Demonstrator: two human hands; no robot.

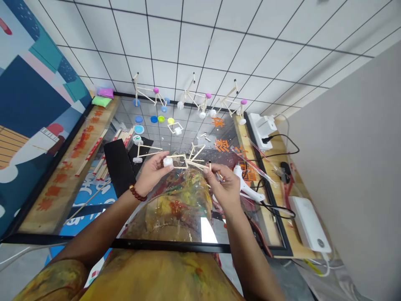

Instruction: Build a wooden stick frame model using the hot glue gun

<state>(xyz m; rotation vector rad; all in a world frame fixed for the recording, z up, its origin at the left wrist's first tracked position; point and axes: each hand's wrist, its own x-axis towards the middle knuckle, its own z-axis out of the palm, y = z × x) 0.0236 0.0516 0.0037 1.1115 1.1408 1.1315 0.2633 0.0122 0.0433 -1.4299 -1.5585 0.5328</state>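
Between my two hands is a small stick tricycle frame (187, 162), built of thin pale wooden sticks and held just above the glass tabletop. My left hand (153, 172) pinches its left end, where a white bottle cap wheel (168, 161) sits between thumb and fingers. At the other end, my right hand (225, 184) closes thumb and fingers on the sticks near a dark-tipped handlebar (209, 164). Left of my left hand stands a stick piece with white caps (138, 160). A white glue gun (246, 184) lies just right of my right hand.
Three stick tricycles (158, 98) stand along the back. Loose bottle caps (153, 119) and a square stick piece (178, 130) lie before them. Black card (118, 165) and bundled sticks (102, 167) are left; a power strip (260, 131), cables and a white box (310, 225) are right.
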